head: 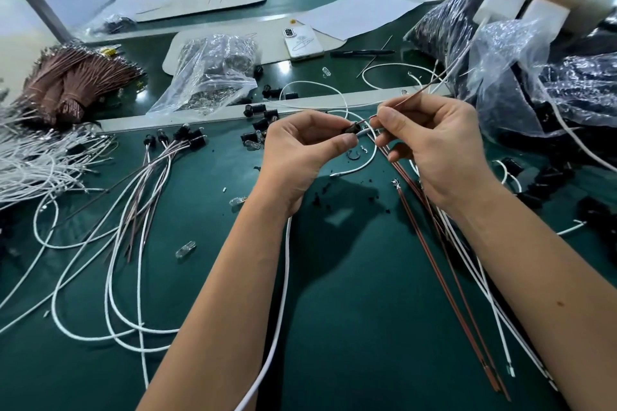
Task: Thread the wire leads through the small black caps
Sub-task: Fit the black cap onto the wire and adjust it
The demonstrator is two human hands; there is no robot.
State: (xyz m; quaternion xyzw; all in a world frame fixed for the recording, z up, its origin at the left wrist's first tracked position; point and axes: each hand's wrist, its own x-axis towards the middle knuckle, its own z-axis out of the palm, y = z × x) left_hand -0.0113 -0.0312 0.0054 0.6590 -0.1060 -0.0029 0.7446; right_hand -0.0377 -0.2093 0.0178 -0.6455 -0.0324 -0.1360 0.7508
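Green wire-strewn workbench (pixel 334 327), factory room.

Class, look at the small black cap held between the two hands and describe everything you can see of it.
The small black cap is a dark, plastic-looking piece, mostly hidden by the fingertips of the left hand, which pinches it above the green mat. A white lead and a red-brown lead, held by the right hand, meet its right end.

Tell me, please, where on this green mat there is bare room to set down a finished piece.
The bare green mat between the forearms, bordered by a white wire on the left and red wires on the right. Crowded: wire loops to the left, loose black caps beyond the hands, bags to the right.
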